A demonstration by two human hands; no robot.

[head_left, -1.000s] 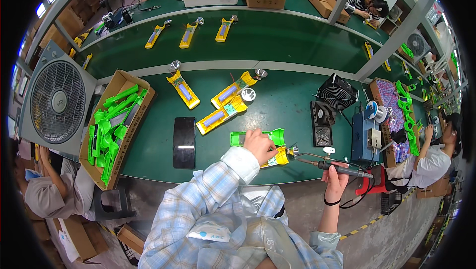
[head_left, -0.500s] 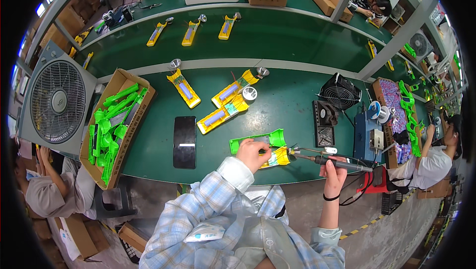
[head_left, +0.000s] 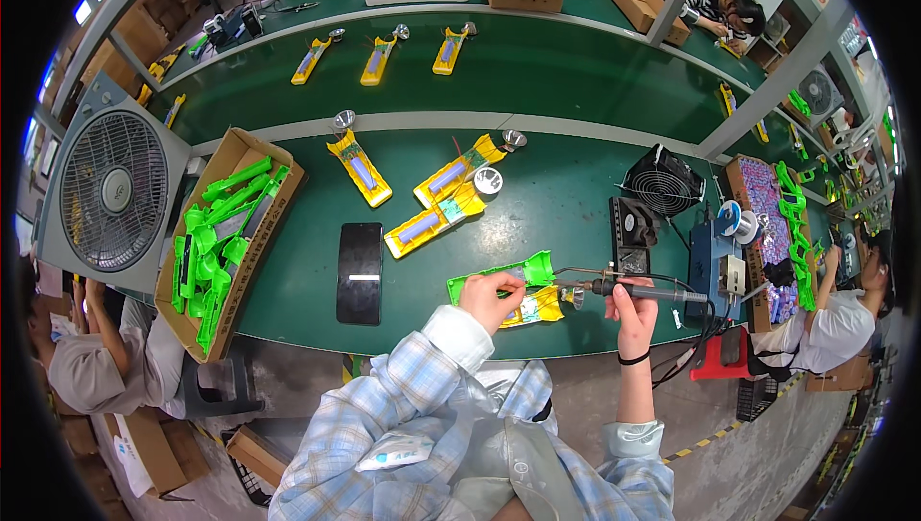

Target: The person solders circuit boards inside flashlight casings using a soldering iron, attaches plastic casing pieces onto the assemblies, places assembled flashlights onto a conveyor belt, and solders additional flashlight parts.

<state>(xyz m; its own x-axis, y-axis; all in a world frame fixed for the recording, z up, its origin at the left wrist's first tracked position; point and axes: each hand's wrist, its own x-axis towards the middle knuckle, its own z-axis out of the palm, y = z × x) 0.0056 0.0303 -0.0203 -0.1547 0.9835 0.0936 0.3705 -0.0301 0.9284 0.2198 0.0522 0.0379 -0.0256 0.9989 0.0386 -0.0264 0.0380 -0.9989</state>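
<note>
Yellow lamp casing (head_left: 543,306) lies on the near side of the green casing (head_left: 540,269). The left hand (head_left: 487,301) bunches its fingertips over it, anything pinched hidden; the right hand (head_left: 633,318) is wrapped around a soldering iron (head_left: 670,294). If hot, its tip could scorch either casing should the wrist slip.

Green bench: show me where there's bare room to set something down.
Free: between the black phone and left hand; between the middle yellow housings and black fan. Crowded: around the blue box and the green shell.

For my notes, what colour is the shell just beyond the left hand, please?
The shell is green: head view.
</note>
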